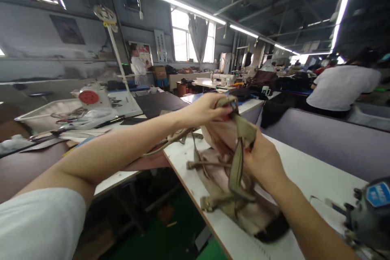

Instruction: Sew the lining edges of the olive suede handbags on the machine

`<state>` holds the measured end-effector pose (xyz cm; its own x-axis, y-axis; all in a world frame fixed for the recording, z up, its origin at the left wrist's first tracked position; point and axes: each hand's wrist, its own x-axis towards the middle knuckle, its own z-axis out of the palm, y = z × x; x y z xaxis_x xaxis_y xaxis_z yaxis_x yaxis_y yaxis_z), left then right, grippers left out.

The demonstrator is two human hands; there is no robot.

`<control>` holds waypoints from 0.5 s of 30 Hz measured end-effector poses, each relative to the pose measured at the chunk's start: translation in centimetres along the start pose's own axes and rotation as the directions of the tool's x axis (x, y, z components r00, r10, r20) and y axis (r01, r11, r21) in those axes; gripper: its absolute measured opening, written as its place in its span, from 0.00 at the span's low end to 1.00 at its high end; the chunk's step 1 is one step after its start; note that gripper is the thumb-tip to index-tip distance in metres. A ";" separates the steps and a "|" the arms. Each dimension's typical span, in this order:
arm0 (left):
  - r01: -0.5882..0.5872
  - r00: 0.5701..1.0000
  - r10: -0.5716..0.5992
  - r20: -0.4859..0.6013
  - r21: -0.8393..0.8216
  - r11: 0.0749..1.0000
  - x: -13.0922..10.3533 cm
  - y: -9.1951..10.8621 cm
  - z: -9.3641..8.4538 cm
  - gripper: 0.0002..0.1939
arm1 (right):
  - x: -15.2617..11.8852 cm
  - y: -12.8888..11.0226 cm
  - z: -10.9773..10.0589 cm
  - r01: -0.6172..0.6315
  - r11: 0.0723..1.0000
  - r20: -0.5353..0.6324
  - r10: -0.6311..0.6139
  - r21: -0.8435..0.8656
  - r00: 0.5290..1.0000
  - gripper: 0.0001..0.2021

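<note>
A bag (219, 142) with a pinkish-beige inside and olive-green straps lies bunched on the white table (304, 158), partly lifted. My left hand (210, 109) is closed on its upper edge, at an olive band near a metal-looking fitting. Lower and to the right, my right hand (265, 154) grips the same edge from the other side, its fingers partly hidden behind the fabric. An olive strap (237, 170) hangs down between the hands. Strap ends with buckles (209, 203) reach toward the table's left edge. The bag's dark lower end is blurred.
A dark sewing machine head (370, 211) stands at the right. Another machine with a red disc (89, 97) is at the left, beside a white bin (45, 113). A purple-grey partition (323, 138) borders the table. A person in a white shirt (344, 87) sits beyond it.
</note>
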<state>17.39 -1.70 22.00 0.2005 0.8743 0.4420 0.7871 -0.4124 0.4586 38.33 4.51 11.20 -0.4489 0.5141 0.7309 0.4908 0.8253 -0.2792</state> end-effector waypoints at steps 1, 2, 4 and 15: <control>0.066 0.993 -0.069 0.098 0.027 0.997 -2.0 -0.5 1.1 0.06 | -0.7 0.5 0.7 -0.016 1.000 0.057 0.017 -0.022 0.998 0.22; 0.110 0.966 -0.124 0.228 0.074 0.991 -4.3 -1.1 2.5 0.06 | -1.9 1.0 1.1 0.032 0.999 0.123 -0.027 -0.039 0.992 0.25; 0.115 0.915 -0.145 0.377 0.102 0.988 -9.1 -2.6 6.3 0.04 | -5.3 1.8 1.2 0.154 0.985 0.140 -0.141 -0.081 0.980 0.30; 0.000 0.991 -0.030 0.134 0.216 0.976 -18.4 -6.0 18.0 0.39 | -12.8 0.7 0.3 0.513 0.858 0.240 -0.493 -0.023 0.836 0.36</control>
<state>19.42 -10.72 -2.76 0.2532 0.9126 0.3211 0.8945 -0.3473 0.2815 44.23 -1.43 1.49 -0.7964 0.0788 0.5997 0.2084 0.9665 0.1498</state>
